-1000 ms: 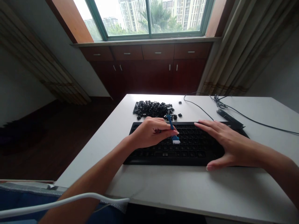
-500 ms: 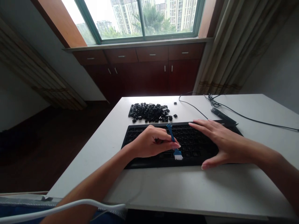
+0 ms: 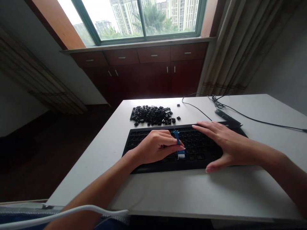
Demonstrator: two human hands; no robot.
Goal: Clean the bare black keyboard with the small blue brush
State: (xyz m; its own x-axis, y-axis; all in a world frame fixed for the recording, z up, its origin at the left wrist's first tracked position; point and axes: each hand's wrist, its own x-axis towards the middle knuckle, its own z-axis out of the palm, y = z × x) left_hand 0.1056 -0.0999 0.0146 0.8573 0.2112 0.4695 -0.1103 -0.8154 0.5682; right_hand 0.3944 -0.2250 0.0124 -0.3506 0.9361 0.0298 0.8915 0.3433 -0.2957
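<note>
from the head view, the left hand [image 3: 153, 147] is curled around a small blue brush [image 3: 177, 138], its narrow handle standing up between the fingers while its white bristles point down onto the keys near the middle of a black keyboard [image 3: 201, 143]. the grip looks firm, though the thumb is mostly hidden behind the hand. the right hand [image 3: 232, 145] is open and spread, holding nothing, with its fingertips lying near the far edge of the keyboard and its thumb reaching toward the near edge, so the board seems steadied beneath it. the keyboard lies on a white counter [image 3: 192, 191], with the left hand over its left-middle rows. just beyond it, a heap of loose black keycaps [image 3: 151, 115] sits on the counter, with a few strays lying apart to the right. judging from that heap, many caps are already off, and much of the board looks like dark, bare rows, yet the light is too low to tell whether every cap is gone or how much of the board the bristles have covered. further right, a black cable [image 3: 251, 118] loops across the counter beside a slim black stick [image 3: 226, 116], and dark wooden cabinet drawers [image 3: 141, 54] stand below the window [image 3: 124, 19].
</note>
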